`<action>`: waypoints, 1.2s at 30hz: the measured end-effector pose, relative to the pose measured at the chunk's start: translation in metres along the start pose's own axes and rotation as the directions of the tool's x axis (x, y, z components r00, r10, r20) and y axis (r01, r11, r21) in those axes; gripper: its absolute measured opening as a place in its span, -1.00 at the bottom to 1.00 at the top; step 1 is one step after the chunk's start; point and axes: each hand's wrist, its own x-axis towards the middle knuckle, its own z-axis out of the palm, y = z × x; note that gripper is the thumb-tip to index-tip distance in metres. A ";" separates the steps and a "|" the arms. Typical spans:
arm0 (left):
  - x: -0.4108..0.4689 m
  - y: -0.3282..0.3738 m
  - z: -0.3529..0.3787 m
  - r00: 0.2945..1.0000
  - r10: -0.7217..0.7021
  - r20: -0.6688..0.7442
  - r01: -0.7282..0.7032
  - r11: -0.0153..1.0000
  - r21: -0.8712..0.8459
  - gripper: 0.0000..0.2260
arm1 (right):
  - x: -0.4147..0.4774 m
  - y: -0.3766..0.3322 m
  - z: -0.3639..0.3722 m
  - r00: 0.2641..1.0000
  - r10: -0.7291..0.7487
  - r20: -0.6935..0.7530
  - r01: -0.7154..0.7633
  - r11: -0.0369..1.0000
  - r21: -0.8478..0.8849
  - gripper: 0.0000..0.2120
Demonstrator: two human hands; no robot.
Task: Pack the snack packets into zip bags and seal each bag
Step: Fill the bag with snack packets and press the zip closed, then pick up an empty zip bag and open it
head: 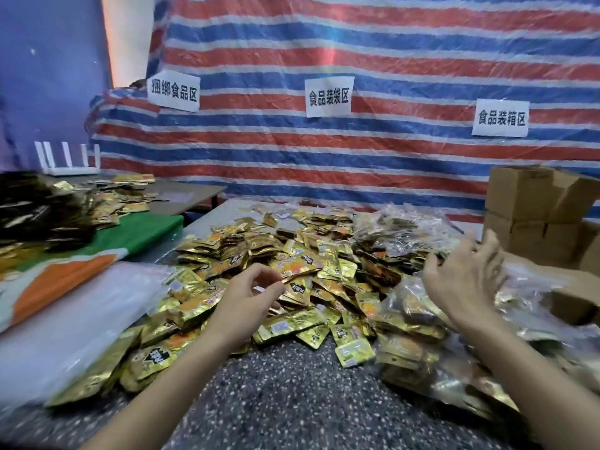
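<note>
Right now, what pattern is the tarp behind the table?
The tarp has red, blue and white stripes; head view shows it best.

Moderate, even indoor light with soft shadows. Glare glints off the gold snack packets (pixel 259 254) and the striped tarpaulin (pixel 357 43), which carries a faint rainbow flare. Wide-angle distortion bends the edges, and the right hand (pixel 464 280) is motion-blurred.
</note>
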 end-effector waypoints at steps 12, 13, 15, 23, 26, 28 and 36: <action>-0.008 -0.044 -0.089 0.994 0.021 -0.107 0.010 0.960 0.278 -0.95 | -0.094 -0.090 0.044 0.686 -0.632 0.362 0.420 0.749 0.513 -0.88; -0.008 -0.054 -0.102 0.991 -0.008 -0.133 0.057 0.927 0.371 -0.96 | -0.097 -0.090 0.045 0.666 -0.647 0.371 0.421 0.736 0.530 -0.89; -0.008 -0.075 -0.129 0.970 -0.079 -0.229 0.207 0.763 0.612 -0.84 | -0.102 -0.087 0.046 0.635 -0.674 0.377 0.424 0.712 0.559 -0.86; -0.014 -0.130 -0.186 0.815 -0.337 -0.472 0.575 0.368 0.731 -0.61 | -0.118 -0.067 0.051 0.577 -0.698 0.425 0.406 0.696 0.592 -0.84; -0.008 -0.119 -0.186 0.785 -0.377 -0.492 0.619 0.451 0.643 -0.60 | -0.124 -0.058 0.052 0.582 -0.680 0.446 0.372 0.710 0.598 -0.82; -0.006 -0.111 -0.187 0.795 -0.354 -0.493 0.606 0.506 0.614 -0.65 | -0.128 -0.053 0.052 0.592 -0.659 0.465 0.333 0.725 0.603 -0.80; -0.030 -0.074 -0.148 0.786 0.027 -0.617 0.355 0.798 0.487 -0.87 | -0.154 -0.037 0.052 0.655 -0.521 0.548 0.013 0.732 0.681 -0.80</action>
